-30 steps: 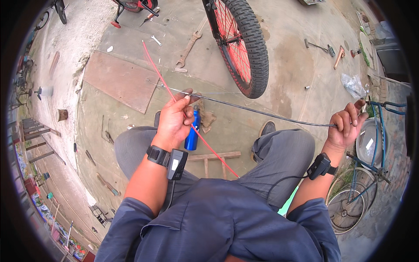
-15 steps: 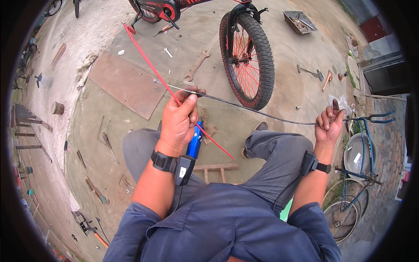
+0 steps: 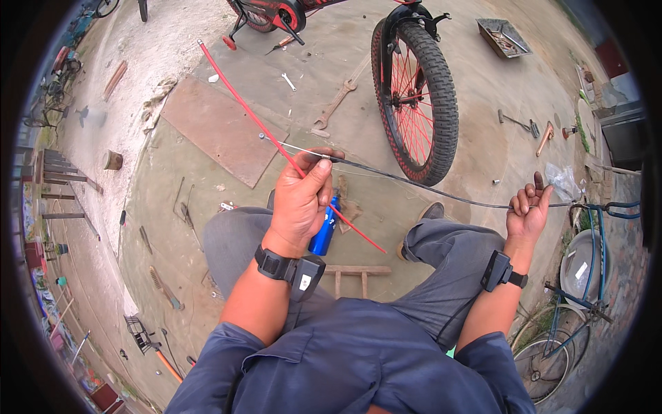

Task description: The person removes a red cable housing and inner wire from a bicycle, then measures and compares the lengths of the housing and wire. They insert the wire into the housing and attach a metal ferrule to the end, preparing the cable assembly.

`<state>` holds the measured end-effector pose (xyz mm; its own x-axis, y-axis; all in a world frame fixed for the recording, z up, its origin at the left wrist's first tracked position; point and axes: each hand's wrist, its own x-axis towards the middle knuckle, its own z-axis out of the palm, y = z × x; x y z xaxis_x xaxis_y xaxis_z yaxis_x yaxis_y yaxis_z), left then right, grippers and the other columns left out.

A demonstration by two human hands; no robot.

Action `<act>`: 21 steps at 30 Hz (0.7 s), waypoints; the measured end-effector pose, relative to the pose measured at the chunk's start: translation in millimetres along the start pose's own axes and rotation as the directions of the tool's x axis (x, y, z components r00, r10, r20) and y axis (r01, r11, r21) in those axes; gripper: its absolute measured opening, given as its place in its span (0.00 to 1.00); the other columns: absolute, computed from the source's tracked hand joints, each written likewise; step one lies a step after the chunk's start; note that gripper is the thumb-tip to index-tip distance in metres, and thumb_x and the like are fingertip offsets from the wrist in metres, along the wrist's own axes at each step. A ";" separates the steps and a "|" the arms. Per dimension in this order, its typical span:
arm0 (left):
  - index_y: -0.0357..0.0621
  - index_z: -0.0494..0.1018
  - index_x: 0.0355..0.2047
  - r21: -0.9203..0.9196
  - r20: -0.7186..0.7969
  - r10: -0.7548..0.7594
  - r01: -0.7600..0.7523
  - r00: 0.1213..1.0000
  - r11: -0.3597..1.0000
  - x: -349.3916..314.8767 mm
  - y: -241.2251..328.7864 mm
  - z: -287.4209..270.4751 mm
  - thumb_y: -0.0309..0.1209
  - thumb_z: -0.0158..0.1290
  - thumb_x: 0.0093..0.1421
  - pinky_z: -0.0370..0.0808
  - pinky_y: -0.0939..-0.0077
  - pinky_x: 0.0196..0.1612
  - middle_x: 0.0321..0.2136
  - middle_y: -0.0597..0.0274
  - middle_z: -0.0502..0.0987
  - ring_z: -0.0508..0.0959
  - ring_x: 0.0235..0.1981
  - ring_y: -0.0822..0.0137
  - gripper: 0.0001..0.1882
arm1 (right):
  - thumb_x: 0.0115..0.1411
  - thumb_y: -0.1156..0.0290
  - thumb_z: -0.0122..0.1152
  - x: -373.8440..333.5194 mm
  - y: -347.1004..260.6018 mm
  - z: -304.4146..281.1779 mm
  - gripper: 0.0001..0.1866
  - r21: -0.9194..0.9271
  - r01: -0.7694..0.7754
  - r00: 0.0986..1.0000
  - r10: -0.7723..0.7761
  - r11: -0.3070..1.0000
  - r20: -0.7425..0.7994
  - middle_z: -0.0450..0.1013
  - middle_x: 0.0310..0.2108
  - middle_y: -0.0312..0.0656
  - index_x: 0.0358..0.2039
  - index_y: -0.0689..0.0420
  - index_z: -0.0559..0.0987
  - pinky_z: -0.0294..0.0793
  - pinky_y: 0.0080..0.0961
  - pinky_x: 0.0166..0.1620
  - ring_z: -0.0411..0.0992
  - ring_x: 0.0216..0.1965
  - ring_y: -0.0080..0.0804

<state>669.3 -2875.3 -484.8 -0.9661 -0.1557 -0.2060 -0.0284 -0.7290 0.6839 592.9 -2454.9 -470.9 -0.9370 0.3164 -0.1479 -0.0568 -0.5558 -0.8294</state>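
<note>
Red tube (image 3: 237, 97), farther away now

A slender black cable housing (image 3: 414, 183) sags gently between the left fingers (image 3: 318, 174) and the right fingers (image 3: 524, 201), continuing past the latter. Bare silvery inner wire (image 3: 303, 149) juts leftward beyond the left fingertips to a small metal end. A thin, slightly bowed red cable housing (image 3: 243, 103) slants through the left fingers, protruding above and below them.

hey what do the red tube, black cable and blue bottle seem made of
Red tube: probably plastic, smooth and evenly coloured. Black cable: likely plastic-sheathed, with silvery, metal-looking wire beyond its end. Blue bottle: perhaps painted metal, given its sheen.
</note>
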 end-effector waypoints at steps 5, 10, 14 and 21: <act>0.43 0.75 0.45 0.002 0.014 0.002 -0.002 1.000 1.000 4.3 -2.6 -0.8 0.25 0.52 0.68 0.59 0.84 0.19 0.45 0.55 0.78 0.63 0.16 0.80 0.07 | 0.72 0.51 0.48 3.1 0.4 -4.2 0.22 0.012 -0.074 0.994 0.074 0.997 -0.085 0.65 0.24 0.31 0.51 0.58 0.73 0.51 0.15 0.18 0.54 0.15 0.17; 0.42 0.75 0.45 -0.021 0.043 0.022 -0.021 0.999 1.000 7.0 -1.6 -1.2 0.26 0.52 0.68 0.61 0.84 0.20 0.43 0.58 0.80 0.63 0.16 0.81 0.07 | 0.72 0.51 0.48 6.8 3.4 -7.3 0.22 -0.044 -0.113 0.987 0.108 0.993 -0.116 0.65 0.25 0.31 0.51 0.58 0.73 0.52 0.16 0.19 0.56 0.18 0.18; 0.41 0.75 0.44 -0.030 0.050 0.027 -0.026 0.998 0.999 7.7 -0.1 -0.6 0.27 0.52 0.68 0.61 0.83 0.20 0.42 0.59 0.81 0.64 0.15 0.81 0.06 | 0.73 0.52 0.48 8.4 4.0 -9.4 0.22 -0.012 -0.125 0.986 0.122 0.992 -0.114 0.66 0.26 0.31 0.52 0.58 0.74 0.53 0.15 0.20 0.55 0.19 0.17; 0.43 0.75 0.45 -0.056 0.031 0.032 -0.030 0.999 0.998 8.8 -1.6 -0.9 0.26 0.51 0.68 0.61 0.84 0.19 0.43 0.57 0.80 0.63 0.15 0.81 0.06 | 0.73 0.53 0.47 11.4 4.0 -15.3 0.21 0.051 -0.142 0.979 0.148 0.989 -0.140 0.66 0.27 0.31 0.52 0.58 0.74 0.52 0.14 0.21 0.55 0.20 0.17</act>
<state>661.1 -2876.0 -488.3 -0.9739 -0.1585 -0.1622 0.0155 -0.7602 0.6495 587.3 -2441.8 -484.1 -0.8777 0.3349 -0.3427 0.0592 -0.6339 -0.7711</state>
